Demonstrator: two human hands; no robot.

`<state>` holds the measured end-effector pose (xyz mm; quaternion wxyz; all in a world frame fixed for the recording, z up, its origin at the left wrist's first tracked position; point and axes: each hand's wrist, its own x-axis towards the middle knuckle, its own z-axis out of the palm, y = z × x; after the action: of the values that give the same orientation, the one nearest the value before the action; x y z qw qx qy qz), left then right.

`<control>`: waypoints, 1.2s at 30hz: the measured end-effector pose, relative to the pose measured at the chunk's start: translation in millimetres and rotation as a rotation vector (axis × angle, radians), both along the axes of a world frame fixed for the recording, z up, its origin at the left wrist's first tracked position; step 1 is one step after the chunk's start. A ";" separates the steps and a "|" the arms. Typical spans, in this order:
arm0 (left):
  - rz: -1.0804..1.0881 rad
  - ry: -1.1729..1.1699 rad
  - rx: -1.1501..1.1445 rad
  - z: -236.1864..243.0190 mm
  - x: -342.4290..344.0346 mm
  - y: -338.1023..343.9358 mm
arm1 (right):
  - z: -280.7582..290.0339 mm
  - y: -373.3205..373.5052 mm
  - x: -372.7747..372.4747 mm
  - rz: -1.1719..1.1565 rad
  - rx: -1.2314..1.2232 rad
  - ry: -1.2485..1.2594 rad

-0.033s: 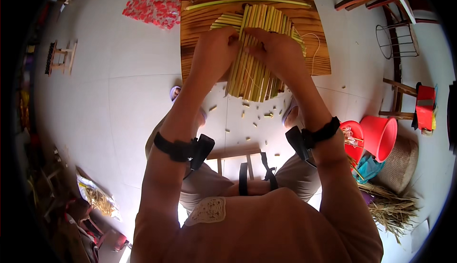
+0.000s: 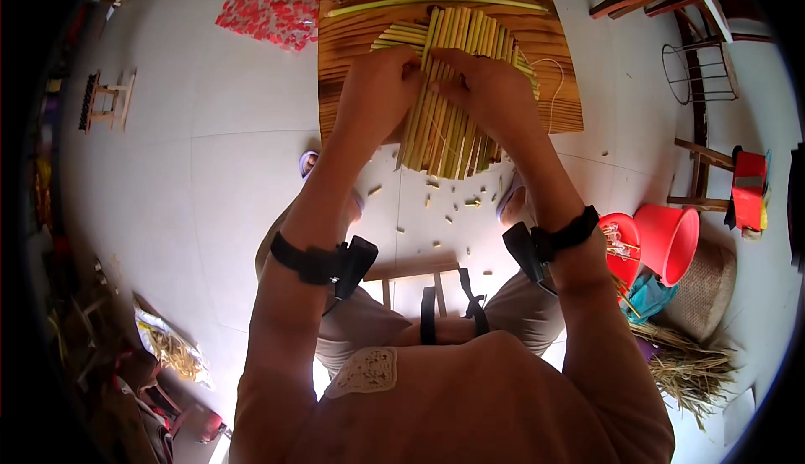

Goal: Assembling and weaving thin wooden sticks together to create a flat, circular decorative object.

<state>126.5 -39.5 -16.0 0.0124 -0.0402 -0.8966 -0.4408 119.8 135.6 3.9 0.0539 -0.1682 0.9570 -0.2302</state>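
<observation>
I'm facing the bench: stalk mat sitting on it, extending past the near edge. Loose stalks are lying behind the mat, offcuts on the floor below, buckets standing to my right.

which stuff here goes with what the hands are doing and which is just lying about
By the look of it, in use:
stalk panel, under the left hand and right hand
pale thread
wooden table
probably the loose stalks beyond

Apparently just lying about:
red-patterned sheet
wire rack
large red bucket
short stalk bits on the floor
</observation>
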 end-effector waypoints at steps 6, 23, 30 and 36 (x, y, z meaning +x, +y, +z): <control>-0.058 -0.021 -0.081 -0.9 -2.2 -3.6 | -4.0 1.9 -0.4 -0.001 0.001 0.009; 0.117 0.044 -0.126 18.1 -17.6 -37.0 | 4.5 2.8 0.4 -0.001 0.003 -0.006; -0.286 0.415 -0.365 15.3 -22.2 -28.0 | 5.7 1.9 0.5 0.007 -0.013 -0.031; -0.357 0.347 -0.473 26.8 -17.6 -31.1 | 1.4 4.7 2.6 0.023 -0.040 0.048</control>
<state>108.9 -70.6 10.8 0.0776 -0.2725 -0.9374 -0.2026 122.4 140.3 5.2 0.0301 -0.1856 0.9512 -0.2447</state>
